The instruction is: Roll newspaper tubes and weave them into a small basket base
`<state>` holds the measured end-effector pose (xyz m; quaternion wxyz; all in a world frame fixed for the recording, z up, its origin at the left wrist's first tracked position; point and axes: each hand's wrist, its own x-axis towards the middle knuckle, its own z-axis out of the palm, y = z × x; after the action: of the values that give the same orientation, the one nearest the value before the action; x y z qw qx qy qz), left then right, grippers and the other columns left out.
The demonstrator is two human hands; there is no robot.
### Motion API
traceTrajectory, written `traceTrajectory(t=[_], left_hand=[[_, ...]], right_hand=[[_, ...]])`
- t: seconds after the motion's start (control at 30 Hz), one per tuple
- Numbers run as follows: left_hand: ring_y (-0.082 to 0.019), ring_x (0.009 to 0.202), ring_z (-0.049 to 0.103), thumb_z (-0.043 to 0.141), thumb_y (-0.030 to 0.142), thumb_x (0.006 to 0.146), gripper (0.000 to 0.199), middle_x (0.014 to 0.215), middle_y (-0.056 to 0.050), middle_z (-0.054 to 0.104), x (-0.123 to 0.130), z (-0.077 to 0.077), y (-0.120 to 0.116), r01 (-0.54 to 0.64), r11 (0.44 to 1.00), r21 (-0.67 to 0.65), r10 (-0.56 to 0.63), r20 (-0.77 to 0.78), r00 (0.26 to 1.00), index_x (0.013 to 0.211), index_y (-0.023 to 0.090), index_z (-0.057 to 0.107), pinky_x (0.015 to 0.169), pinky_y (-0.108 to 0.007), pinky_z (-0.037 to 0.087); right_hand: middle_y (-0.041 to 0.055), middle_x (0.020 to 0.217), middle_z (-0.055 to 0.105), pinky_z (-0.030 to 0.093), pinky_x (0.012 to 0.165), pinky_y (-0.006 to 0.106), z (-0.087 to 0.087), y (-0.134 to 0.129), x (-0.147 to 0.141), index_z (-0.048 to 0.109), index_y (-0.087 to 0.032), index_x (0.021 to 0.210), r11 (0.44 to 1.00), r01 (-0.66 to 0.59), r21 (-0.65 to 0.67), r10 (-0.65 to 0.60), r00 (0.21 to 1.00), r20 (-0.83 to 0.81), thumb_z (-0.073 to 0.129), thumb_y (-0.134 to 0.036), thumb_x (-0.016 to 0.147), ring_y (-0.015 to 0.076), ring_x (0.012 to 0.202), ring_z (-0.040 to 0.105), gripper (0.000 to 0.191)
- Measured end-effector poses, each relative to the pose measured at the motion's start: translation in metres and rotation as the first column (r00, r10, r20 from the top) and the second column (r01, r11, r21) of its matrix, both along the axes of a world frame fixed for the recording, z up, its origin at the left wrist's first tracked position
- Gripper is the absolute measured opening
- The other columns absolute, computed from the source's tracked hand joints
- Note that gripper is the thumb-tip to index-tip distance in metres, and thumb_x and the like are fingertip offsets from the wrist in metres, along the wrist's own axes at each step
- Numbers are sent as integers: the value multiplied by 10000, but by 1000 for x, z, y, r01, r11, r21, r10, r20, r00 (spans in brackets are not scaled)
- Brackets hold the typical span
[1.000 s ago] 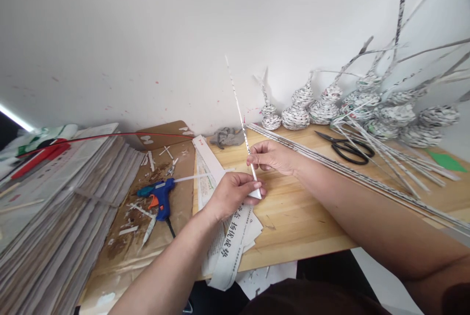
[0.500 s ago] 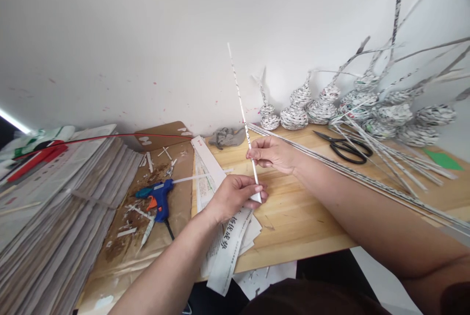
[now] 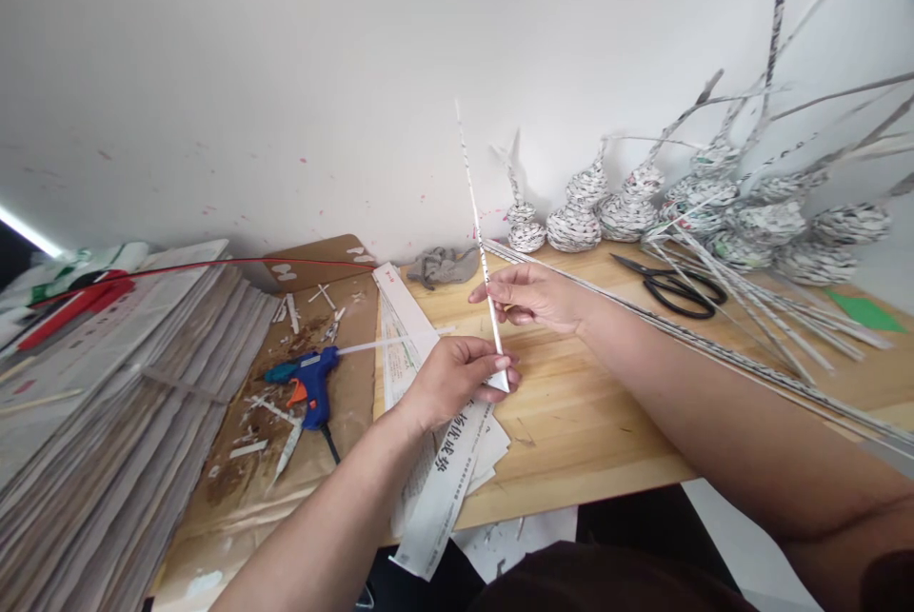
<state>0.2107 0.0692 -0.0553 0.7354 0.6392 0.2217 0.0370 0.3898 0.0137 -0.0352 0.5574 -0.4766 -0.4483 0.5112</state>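
Note:
A thin rolled paper tube (image 3: 472, 198), white with dark print flecks, stands slanted in front of me, its thin tip pointing up and slightly left. My left hand (image 3: 467, 376) pinches its lower end between thumb and fingers. Higher on the tube, my right hand (image 3: 528, 296) holds it between thumb and fingertips. From under my left hand, a printed paper strip (image 3: 444, 488) hangs down past the table's front edge; my fingers hide whether it joins the tube. More cut paper strips (image 3: 404, 293) lie beneath that hand.
A blue glue gun (image 3: 314, 388) rests on stained cardboard (image 3: 249, 488) among paper scraps. To the left is a tall newspaper stack (image 3: 164, 384). Black scissors (image 3: 682, 293), long paper tubes (image 3: 643, 322) and several woven gourd shapes (image 3: 575, 212) occupy the right and back.
The tube's tip has shifted slightly right and down. My right hand's fingers have changed position on the tube, and the hanging strip's lower end has swung a little left.

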Motion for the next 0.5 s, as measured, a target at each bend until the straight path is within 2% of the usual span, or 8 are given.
traceTrajectory(t=[0.07, 0.2, 0.27, 0.33, 0.4, 0.5], left_hand=[[-167, 769, 640, 730, 451, 712, 366, 821, -96, 701, 0, 0, 0, 9, 1000, -4, -9, -7, 1000, 860, 116, 710, 658, -270, 542], [-156, 735, 632, 723, 452, 718, 342, 806, -87, 699, -1, -1, 0, 52, 999, -16, -52, -10, 999, 821, 126, 701, 647, -274, 538], [-153, 727, 628, 710, 453, 732, 332, 804, -82, 697, -1, -1, 1, 66, 998, -15, -65, 8, 998, 810, 130, 700, 636, -268, 533], [-154, 734, 628, 699, 451, 743, 330, 813, -83, 695, -1, -1, 0, 75, 997, -16, -75, 12, 997, 807, 128, 700, 636, -264, 531], [-154, 742, 629, 697, 442, 750, 323, 822, -84, 692, -1, -2, 0, 78, 997, -26, -77, 5, 997, 810, 124, 698, 639, -261, 531], [-145, 735, 624, 697, 420, 759, 304, 820, -79, 686, -1, -2, 0, 77, 996, -40, -76, 8, 997, 833, 124, 694, 642, -261, 534]], right_hand=[[27, 685, 601, 216, 396, 183, -1, 0, 2, 729, -143, 805, 1000, -26, 5, 26, 1000, -7, 757, -432, 713, 84, 587, 488, 304], [0, 581, 558, 194, 392, 182, -5, 2, 2, 688, -148, 697, 999, 49, -4, -49, 998, -39, 786, -406, 689, 75, 530, 456, 276], [0, 595, 559, 198, 394, 182, -5, 1, 1, 705, -153, 750, 999, 50, -2, -50, 997, -54, 765, -424, 712, 76, 540, 457, 280], [11, 637, 574, 213, 401, 182, -4, 1, 1, 729, -157, 848, 1000, 1, 1, -1, 998, -60, 735, -444, 742, 83, 574, 473, 307], [19, 649, 580, 220, 406, 182, -3, 0, 1, 736, -151, 866, 999, -31, 7, 32, 998, -59, 734, -441, 744, 89, 593, 482, 314], [3, 587, 555, 191, 400, 181, -2, 2, 0, 706, -144, 722, 998, 58, 8, -57, 997, -58, 782, -405, 697, 72, 538, 445, 273]])
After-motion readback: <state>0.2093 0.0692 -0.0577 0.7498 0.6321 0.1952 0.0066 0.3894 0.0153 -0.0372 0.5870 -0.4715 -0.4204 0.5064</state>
